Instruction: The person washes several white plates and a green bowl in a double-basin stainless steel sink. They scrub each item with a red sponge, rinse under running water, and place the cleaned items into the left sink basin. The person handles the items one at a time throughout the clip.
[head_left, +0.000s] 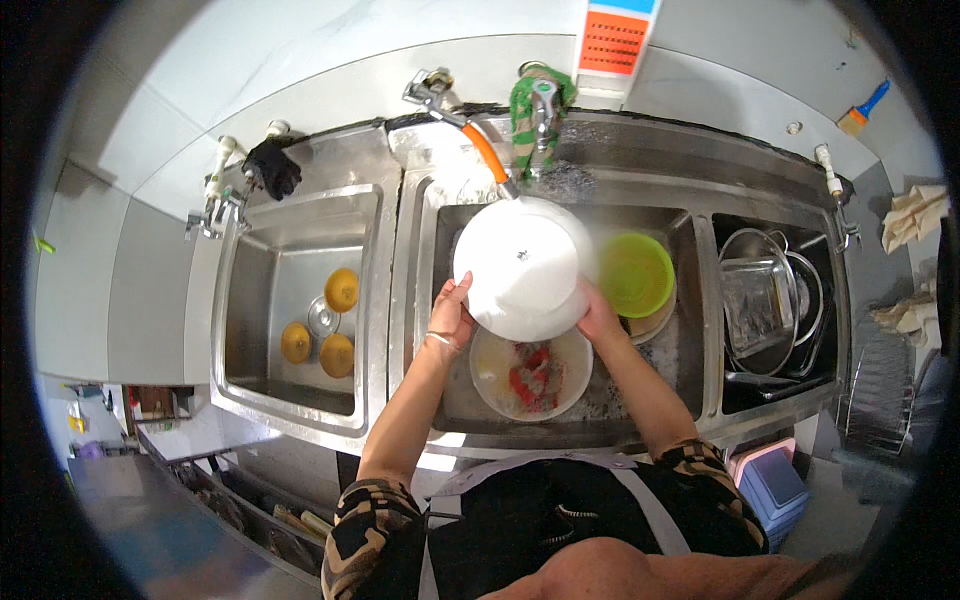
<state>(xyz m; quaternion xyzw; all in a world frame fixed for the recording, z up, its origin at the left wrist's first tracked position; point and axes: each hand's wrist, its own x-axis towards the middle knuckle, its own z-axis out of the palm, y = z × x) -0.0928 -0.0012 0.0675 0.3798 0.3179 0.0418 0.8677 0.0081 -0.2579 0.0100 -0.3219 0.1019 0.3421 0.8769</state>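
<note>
A large white plate (517, 277), its underside with a small mark facing me, is held over the middle sink under a faucet with an orange hose (486, 152). At its lower left edge my left hand (452, 311) grips the rim, thumb on top. My right hand (598, 313) holds the lower right edge, its fingers partly hidden by the plate. Below, a round pale bowl or dish (487, 386) with red and grey matter in it lies in the sink. Right of the held plate is a lime-green plastic basket (637, 274), resting over another round dish (660, 322).
The left sink (259, 300) holds several yellowish round cups and a clear glass dish (323, 316). Glass lids and trays (759, 304) fill the right basin. Patterned green gloves (534, 112) hang at a second faucet. Blue plastic containers (774, 487) stand at lower right.
</note>
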